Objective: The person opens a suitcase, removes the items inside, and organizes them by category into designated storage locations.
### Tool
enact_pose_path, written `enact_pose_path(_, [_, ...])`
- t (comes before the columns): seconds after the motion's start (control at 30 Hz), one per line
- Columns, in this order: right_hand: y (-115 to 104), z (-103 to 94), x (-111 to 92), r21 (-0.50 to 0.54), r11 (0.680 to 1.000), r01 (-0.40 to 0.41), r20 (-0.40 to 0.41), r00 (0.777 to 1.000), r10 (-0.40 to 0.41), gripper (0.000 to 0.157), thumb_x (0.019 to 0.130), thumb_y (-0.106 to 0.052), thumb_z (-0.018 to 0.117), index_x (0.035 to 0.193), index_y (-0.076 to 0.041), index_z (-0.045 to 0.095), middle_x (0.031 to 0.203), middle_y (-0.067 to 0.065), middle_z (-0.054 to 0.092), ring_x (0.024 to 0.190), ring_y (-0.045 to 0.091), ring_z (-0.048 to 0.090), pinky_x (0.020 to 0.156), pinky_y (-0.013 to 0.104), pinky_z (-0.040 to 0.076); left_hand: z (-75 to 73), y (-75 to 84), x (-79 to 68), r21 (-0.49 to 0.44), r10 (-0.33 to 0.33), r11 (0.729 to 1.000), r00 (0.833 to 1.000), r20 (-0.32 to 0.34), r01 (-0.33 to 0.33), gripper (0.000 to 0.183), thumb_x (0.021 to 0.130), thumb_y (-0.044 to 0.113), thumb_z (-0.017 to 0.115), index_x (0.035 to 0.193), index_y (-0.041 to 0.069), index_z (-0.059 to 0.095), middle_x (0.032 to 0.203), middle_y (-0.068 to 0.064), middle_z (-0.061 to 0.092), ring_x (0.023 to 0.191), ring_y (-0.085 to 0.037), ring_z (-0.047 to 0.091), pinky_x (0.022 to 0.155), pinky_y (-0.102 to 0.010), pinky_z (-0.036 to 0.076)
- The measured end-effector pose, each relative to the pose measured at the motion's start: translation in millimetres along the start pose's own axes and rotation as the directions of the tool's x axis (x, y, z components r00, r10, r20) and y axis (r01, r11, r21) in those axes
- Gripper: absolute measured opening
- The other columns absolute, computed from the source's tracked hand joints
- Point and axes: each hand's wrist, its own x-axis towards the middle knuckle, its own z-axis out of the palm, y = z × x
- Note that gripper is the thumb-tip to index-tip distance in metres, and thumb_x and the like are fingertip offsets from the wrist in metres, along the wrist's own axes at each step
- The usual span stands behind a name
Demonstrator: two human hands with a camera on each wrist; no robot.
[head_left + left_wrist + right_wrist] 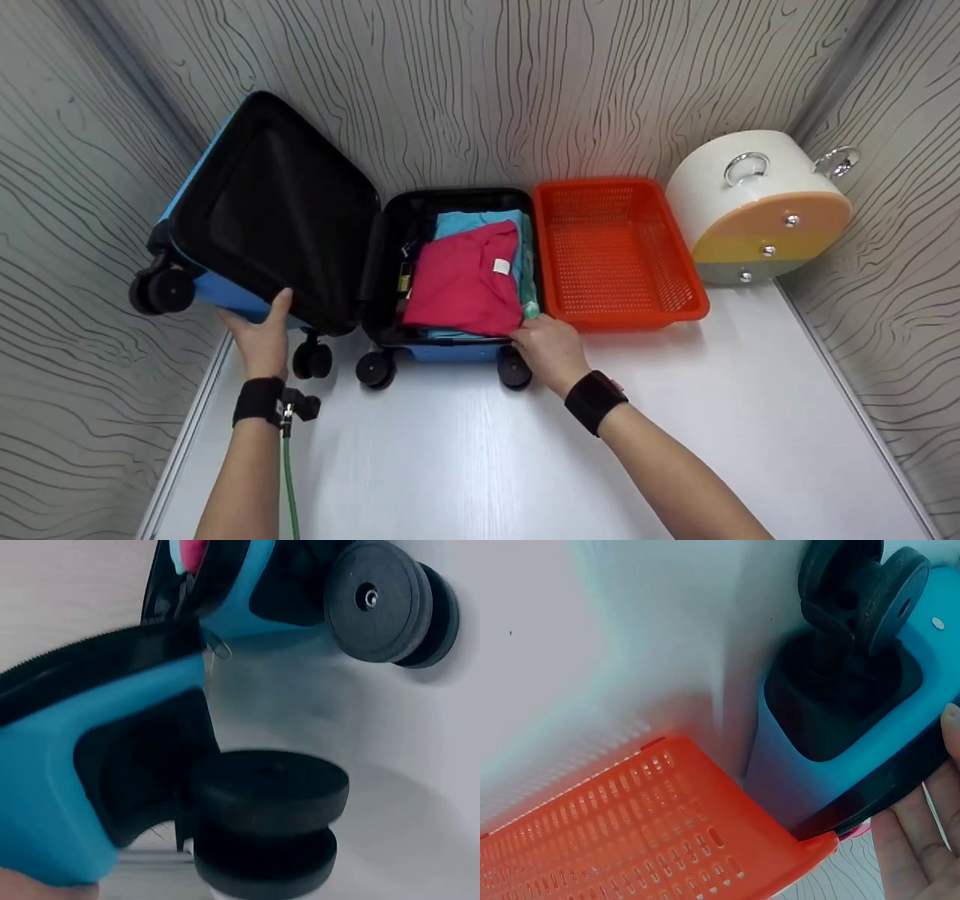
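Left hand (259,341) grips the suitcase lid (277,202); right hand (553,352) pinches the base rim (900,784).

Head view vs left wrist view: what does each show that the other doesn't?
Only head: the right hand, the orange basket, the round cabinet with colored drawers, and the black inside of the suitcase lid.

Only left wrist: close detail, such as a metal bolt in one wheel's hub and what looks like a small metal loop between the suitcase halves.

Both: the blue suitcase shell, black wheels, the left hand and pink cloth. In the left wrist view the hand is mostly cut off and the cloth is a sliver.
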Motion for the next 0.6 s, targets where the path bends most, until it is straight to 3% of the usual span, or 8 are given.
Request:
enact_pose_path(0.17, [1, 4.3, -5, 0.018, 1.000, -0.004, -0.059, 0.998, 0.005, 0.014, 0.082, -0.010, 0.085, 0.096, -0.014, 0.084, 0.084, 0.001, 0.072, 0.080, 0.021, 0.066, 0.066, 0.036, 0.056, -11.7, -11.5, 7.9, -0.042, -0.126, 0.991, 0.992, 0.021, 0.126, 0.113, 0.097, 0.045, 0.067, 0.159, 0.027, -0.026, 0.168, 0.002, -0.022, 0.155, -0.018, -0.009, 0.124, -0.040, 0.005])
enact_pose_path(0.37, [3, 8.0, -11, 0.074, 0.997, 0.016, -0.084, 0.996, -0.010, 0.021, 0.082, -0.006, 0.085, 0.103, -0.009, 0.082, 0.091, 0.004, 0.073, 0.086, 0.020, 0.068, 0.072, 0.035, 0.059, -22.4, -23.9, 12.1, -0.146, -0.269, 0.951, 0.961, 0.059, 0.274, 0.109, 0.098, 0.051, 0.061, 0.159, 0.025, -0.026, 0.168, -0.001, -0.022, 0.156, -0.022, -0.006, 0.124, -0.040, 0.008])
enact_pose_path(0.47, [4, 9.8, -12, 0.090, 0.995, 0.039, -0.107, 0.994, -0.029, 0.024, 0.081, -0.002, 0.085, 0.104, -0.008, 0.081, 0.093, 0.004, 0.073, 0.088, 0.020, 0.069, 0.074, 0.034, 0.059, -26.8, -31.3, 15.8, -0.235, -0.323, 0.915, 0.944, 0.063, 0.329, 0.106, 0.098, 0.051, 0.062, 0.162, 0.026, -0.018, 0.171, -0.001, -0.011, 0.156, -0.021, 0.001, 0.124, -0.038, 0.013])
enact_pose_path(0.6, [3, 12.7, -12, 0.087, 0.995, 0.057, -0.161, 0.986, -0.043, 0.020, 0.083, 0.000, 0.082, 0.101, -0.009, 0.081, 0.092, 0.003, 0.073, 0.088, 0.019, 0.069, 0.072, 0.033, 0.059, -32.7, -39.9, 23.0, -0.362, -0.422, 0.828, 0.901, 0.099, 0.428, 0.107, 0.097, 0.050, 0.064, 0.162, 0.028, -0.017, 0.170, 0.002, -0.009, 0.156, -0.018, 0.000, 0.122, -0.033, 0.017])
